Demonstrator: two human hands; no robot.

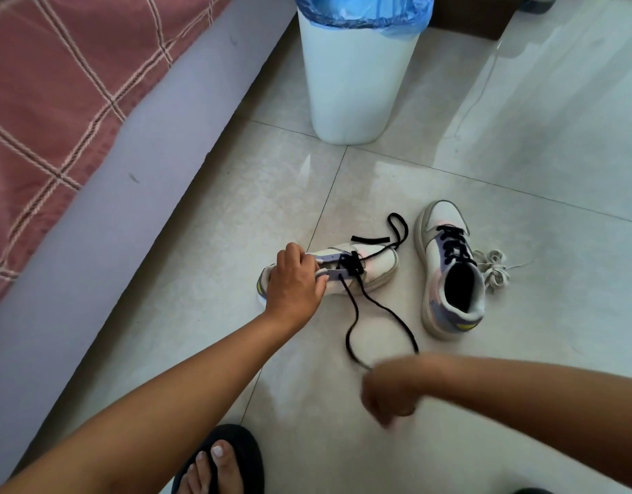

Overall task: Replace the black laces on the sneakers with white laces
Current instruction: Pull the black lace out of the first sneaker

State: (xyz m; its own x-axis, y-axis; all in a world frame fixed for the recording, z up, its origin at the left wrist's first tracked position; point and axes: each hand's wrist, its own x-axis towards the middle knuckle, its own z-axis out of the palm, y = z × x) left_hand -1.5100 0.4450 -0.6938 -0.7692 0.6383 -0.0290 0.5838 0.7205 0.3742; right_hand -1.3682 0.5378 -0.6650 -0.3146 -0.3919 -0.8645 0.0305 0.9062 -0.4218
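Here the left hand (293, 279) grips the collar end of a white low-top sneaker with lilac eyelet strips (357, 267), which lies on its side on the glossy pale tiled floor (236, 215), toe pointing right. Its black flat lace (357, 315) is partly undone: a long loop trails from the eyelets toward the camera, and the blurred right hand (387, 392), fingers curled, pinches the near end of that loop. Another stretch of the same lace curls on the tiles beyond the toe.

Just right of it the second white and lilac sneaker with a yellow heel mark (449, 272) stands upright, toe away from the camera, black lacing crossed through its eyelets. A loose bundle of white laces (494, 270) lies touching its right side.

Farther back stands a white plastic bin with a blue liner bag (357, 69). At left runs a bed with a pink checked cover (58, 94). A foot in a black sandal (218, 461) shows at the bottom edge.
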